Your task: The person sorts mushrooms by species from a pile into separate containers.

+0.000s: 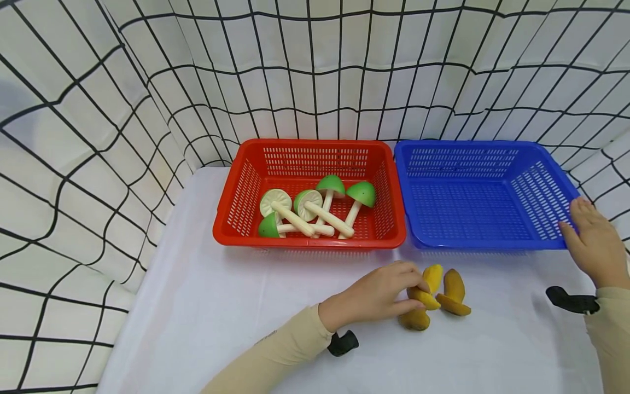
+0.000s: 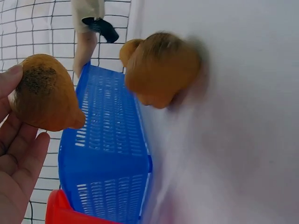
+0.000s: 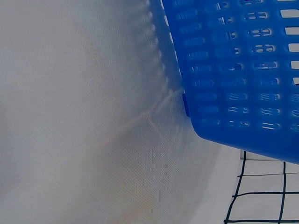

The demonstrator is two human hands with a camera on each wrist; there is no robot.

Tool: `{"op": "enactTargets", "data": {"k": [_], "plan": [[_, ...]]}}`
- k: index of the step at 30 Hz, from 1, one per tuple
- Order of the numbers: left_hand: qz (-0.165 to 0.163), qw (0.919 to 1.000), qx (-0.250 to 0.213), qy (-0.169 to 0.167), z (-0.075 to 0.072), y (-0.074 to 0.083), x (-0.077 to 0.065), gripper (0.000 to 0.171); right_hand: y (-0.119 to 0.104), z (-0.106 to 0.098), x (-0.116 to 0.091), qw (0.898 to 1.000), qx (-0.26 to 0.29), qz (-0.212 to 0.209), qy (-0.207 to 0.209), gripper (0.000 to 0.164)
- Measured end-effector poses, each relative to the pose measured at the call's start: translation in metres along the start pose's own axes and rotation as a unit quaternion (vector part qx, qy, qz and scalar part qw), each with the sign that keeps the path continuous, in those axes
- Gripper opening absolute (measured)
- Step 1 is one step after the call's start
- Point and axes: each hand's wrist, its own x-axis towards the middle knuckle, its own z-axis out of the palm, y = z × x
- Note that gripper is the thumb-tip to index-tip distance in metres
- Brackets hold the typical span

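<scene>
My left hand [image 1: 379, 293] pinches a rounded yellow-brown lumpy piece [image 2: 46, 91] between thumb and fingers. A dark speckled patch and a small nub show on it in the left wrist view. Around that hand on the white cloth lie more yellow-brown pieces, among them one with a curved, two-part shape [image 1: 454, 290]. At the right end of the blue basket [image 1: 455, 241], my right hand [image 1: 598, 241] rests at the rim, thumb over its edge and fingers fairly straight. The right wrist view has no fingers in it, only the blue basket's perforated side [image 3: 233, 70].
A red basket [image 1: 310, 241] holding several green-capped toy mushrooms [image 1: 361, 192] stands left of the blue one, their rims side by side. Black-lined netting [image 1: 315, 71] over white cloth rises behind and at the sides. Black straps [image 1: 343, 343] hang at both wrists.
</scene>
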Motion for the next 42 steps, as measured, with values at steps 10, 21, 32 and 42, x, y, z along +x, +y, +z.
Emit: {"op": "enactTargets", "data": {"k": [10,21,32,42], "plan": [[-0.008,0.9868,-0.122,0.106,-0.010,-0.010,0.026,0.021,0.002,0.002,-0.001,1.000,-0.007,0.016,-0.009,0.059],[-0.040,0.9813,-0.135,0.131,-0.010,-0.016,0.044,0.020,0.001,0.003,0.002,1.000,-0.002,0.002,0.005,0.059],[-0.106,0.9734,-0.144,0.143,-0.009,-0.028,0.059,0.022,-0.002,0.001,0.002,1.000,-0.006,0.003,0.002,0.059],[-0.155,0.9699,-0.131,0.135,-0.005,-0.033,0.085,0.023,0.001,0.000,0.000,1.000,-0.007,-0.003,0.007,0.059]]}}
